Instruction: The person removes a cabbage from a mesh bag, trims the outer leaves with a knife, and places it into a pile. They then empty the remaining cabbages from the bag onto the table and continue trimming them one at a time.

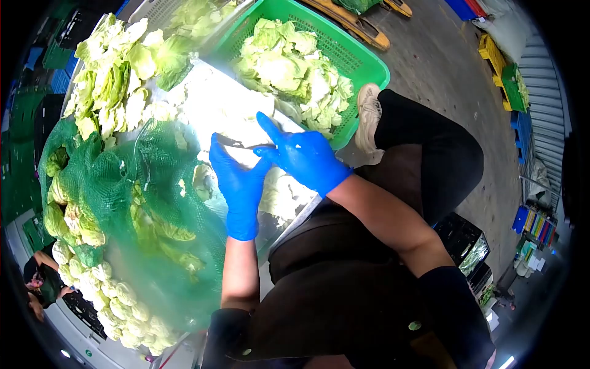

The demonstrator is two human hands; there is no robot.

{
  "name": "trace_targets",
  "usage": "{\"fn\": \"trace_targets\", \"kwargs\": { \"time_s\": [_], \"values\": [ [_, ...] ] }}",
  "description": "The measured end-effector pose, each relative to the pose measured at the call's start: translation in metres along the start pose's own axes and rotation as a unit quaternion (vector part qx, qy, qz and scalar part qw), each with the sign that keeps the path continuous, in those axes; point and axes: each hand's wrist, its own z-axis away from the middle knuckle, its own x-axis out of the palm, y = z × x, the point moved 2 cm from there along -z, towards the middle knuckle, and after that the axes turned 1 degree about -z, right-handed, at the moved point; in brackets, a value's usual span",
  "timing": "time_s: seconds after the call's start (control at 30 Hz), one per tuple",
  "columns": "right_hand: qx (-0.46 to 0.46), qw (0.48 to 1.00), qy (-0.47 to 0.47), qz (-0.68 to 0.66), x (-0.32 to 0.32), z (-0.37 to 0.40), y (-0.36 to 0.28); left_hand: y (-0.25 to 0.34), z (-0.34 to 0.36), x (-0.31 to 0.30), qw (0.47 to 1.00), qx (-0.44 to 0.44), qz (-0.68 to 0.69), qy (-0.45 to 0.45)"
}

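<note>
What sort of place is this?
Probably a produce packing or trimming area: loose leaves lie in a green crate, with a net and piled pale heads close by.

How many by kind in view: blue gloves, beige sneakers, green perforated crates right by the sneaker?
Blue gloves, on left hand and right hand: 2
Beige sneaker: 1
Green perforated crate: 1
Total: 4

A worker's blue-gloved left hand [238, 184] and right hand [309, 158] meet over pale leaves [281, 198], between green netting [110, 184] and a leaf-filled crate [359, 61].
</note>
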Motion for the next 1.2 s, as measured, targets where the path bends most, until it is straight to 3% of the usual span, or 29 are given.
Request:
{"fn": "trace_targets", "kwargs": {
  "time_s": [0.07,0.13,0.17,0.23,0.3,0.37,0.43,0.5,0.53,0.57,0.63,0.7,0.77,0.8,0.83,0.93,0.97,1.0,1.07,1.13,1.2],
  "values": [
    [-0.014,0.997,0.055,-0.057,0.021,-0.005,0.014,0.005,0.002,0.001,0.999,-0.007,-0.047,-0.002],
    [0.077,0.996,-0.041,0.021,-0.012,-0.033,0.021,0.027,0.011,0.001,0.988,0.025,-0.154,-0.016],
    [0.194,0.977,-0.065,-0.054,-0.023,-0.047,0.037,0.026,0.024,0.003,0.987,0.046,-0.151,-0.005],
    [0.235,0.95,-0.169,-0.118,-0.027,-0.051,0.062,0.014,0.036,0.004,0.993,0.064,-0.096,0.034],
    [0.211,0.942,-0.059,-0.255,-0.016,-0.036,0.045,0.013,0.036,0.001,0.995,0.046,-0.081,0.019],
    [0.176,0.941,0.023,-0.287,0.005,-0.015,0.029,0.012,0.031,-0.003,0.997,0.039,-0.062,0.019],
    [0.215,0.929,0.0,-0.302,-0.006,-0.004,0.009,0.009,0.03,-0.005,0.998,0.037,-0.041,0.01],
    [0.187,0.895,0.01,-0.404,0.004,0.002,0.014,0.0,0.028,-0.004,0.998,0.027,-0.059,-0.003],
    [0.123,0.946,0.035,-0.297,0.015,0.003,0.022,0.008,0.028,-0.003,0.998,0.007,-0.068,-0.004],
    [0.12,0.95,0.045,-0.284,0.019,0.003,0.029,-0.007,0.027,0.0,0.99,0.09,-0.104,0.038],
    [0.149,0.929,0.028,-0.337,0.017,0.006,0.034,-0.028,0.018,0.0,0.995,0.074,-0.062,0.004],
    [0.18,0.9,-0.002,-0.398,0.011,0.01,0.032,-0.008,0.022,-0.007,0.979,0.029,-0.204,0.012],
    [0.205,0.878,-0.016,-0.432,0.005,0.018,0.029,-0.037,0.013,0.0,0.99,0.031,-0.14,0.001],
    [0.168,0.89,0.013,-0.424,0.021,0.018,0.034,-0.039,0.013,0.0,0.989,0.07,-0.133,0.002],
    [0.083,0.934,0.065,-0.343,0.056,0.011,0.045,-0.037,0.011,0.0,0.986,0.106,-0.126,0.005],
    [0.181,0.879,0.008,-0.442,0.039,0.018,0.033,-0.058,-0.002,0.0,0.984,0.143,-0.108,-0.012],
    [0.198,0.865,-0.001,-0.462,0.041,0.017,0.032,0.049,0.026,-0.005,0.937,0.284,-0.201,-0.038],
    [0.198,0.859,0.002,-0.473,0.046,0.016,0.034,0.054,0.028,-0.005,0.93,0.282,-0.233,-0.031],
    [0.109,0.871,0.141,-0.458,0.139,-0.008,0.052,0.052,0.028,-0.003,0.93,0.257,-0.261,-0.042],
    [0.235,0.836,0.005,-0.496,0.084,0.0,0.036,0.046,0.028,-0.001,0.922,0.263,-0.284,-0.034],
    [0.277,0.815,-0.021,-0.509,0.054,0.01,0.031,0.051,0.028,-0.001,0.932,0.256,-0.253,-0.051]
  ]
}}
